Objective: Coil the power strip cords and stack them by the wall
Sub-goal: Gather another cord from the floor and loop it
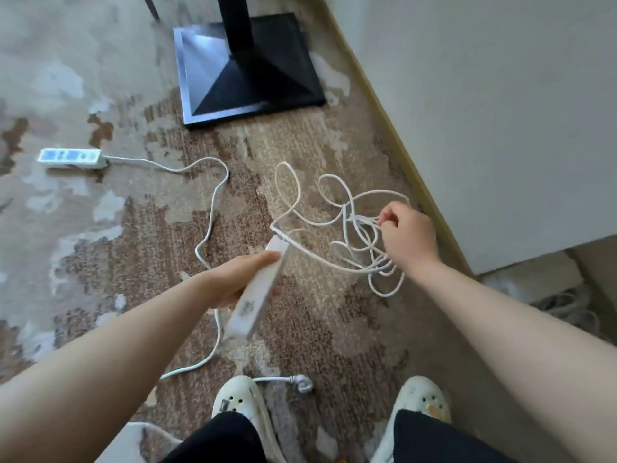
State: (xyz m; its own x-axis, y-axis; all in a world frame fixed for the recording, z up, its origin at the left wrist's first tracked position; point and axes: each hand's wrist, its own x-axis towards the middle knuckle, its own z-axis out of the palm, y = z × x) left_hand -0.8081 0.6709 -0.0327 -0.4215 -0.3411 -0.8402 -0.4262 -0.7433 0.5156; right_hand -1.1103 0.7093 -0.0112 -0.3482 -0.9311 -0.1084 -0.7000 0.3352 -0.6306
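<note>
My left hand [233, 282] grips a white power strip [257, 295] held up over the carpet, back side facing me. Its white cord [320, 222] runs from the strip's far end into a loose tangle of loops, which my right hand [409, 238] pinches near the wall. A second white power strip [70, 157] lies flat on the carpet at the left. Its cord [213, 208] snakes across the floor to a plug [302, 384] between my two white shoes.
A black square stand base [247, 65] with a post stands on the patterned carpet ahead. A white wall [500, 111] with a yellowish baseboard runs along the right. More white cords [567, 305] lie in a recess at the lower right.
</note>
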